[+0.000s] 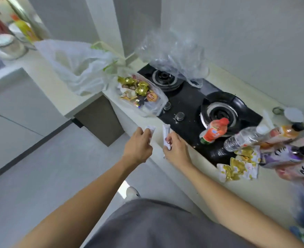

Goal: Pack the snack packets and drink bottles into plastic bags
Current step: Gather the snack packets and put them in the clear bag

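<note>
The left hand (137, 146) grips a small white packet (150, 131), fingers curled round it, held over the front edge of the desk (265, 192). Just beside it, the right hand (177, 149) pinches a second white stick packet (166, 138) with a red mark, held upright. The two hands are near each other but apart.

Behind them, an open clear bag (154, 104) lies on the desk beside the stove (188, 102), holding gold-wrapped sweets (142, 88) and other small snacks. A white bag (76, 67) stands further left, and a crumpled clear bag (174, 54) rests over the far burner.

To the right, a red-capped bottle (214, 130) lies on the near burner, a water bottle (244, 137) and an orange drink bottle (283, 132) lie beside it, and gold-and-white packets (237, 167) sit on the desk near blurred pink and purple packs (294, 158).
</note>
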Motion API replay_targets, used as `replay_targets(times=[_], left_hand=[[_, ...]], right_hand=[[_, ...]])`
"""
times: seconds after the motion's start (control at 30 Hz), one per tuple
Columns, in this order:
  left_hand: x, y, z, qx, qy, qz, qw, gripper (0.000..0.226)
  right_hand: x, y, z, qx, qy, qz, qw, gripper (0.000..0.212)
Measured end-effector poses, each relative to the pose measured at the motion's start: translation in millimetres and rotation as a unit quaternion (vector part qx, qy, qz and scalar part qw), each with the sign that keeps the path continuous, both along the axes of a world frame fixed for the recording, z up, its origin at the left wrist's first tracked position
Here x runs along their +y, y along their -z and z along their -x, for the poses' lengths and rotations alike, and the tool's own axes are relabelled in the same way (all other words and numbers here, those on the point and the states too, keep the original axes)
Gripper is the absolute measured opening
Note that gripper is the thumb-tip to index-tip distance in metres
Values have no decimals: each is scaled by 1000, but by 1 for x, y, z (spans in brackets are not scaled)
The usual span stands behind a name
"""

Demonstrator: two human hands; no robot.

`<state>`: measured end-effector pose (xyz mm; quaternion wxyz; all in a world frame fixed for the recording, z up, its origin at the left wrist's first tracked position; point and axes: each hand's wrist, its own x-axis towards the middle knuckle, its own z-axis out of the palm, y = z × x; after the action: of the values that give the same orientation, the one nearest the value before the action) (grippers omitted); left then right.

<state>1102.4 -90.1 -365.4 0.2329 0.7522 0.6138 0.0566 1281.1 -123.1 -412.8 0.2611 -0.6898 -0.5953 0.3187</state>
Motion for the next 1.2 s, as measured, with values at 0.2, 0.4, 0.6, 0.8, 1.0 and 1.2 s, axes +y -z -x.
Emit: replay_targets(times=[0.2,0.4,0.6,0.8,1.0,1.2], left_hand=[[76,-9,96,28,-41,-12,999,26],[171,-6,120,35,-37,-9,999,30],[253,2,107,47,-25,-8,999,24],[320,12,96,57,-6,28,998,26],[369,25,88,40,43,28,998,21],[400,47,93,25,151,38,987,23]], right_hand=[[96,-12,89,24,-18,-6,1000,34],[184,-16,112,-8,-19,1,1000,30],[269,-7,115,-11,30,40,999,29],[323,-1,120,-69,36,91,993,27],[356,12,130,-48,54,87,994,18],[364,24,144,-114,46,96,988,26]])
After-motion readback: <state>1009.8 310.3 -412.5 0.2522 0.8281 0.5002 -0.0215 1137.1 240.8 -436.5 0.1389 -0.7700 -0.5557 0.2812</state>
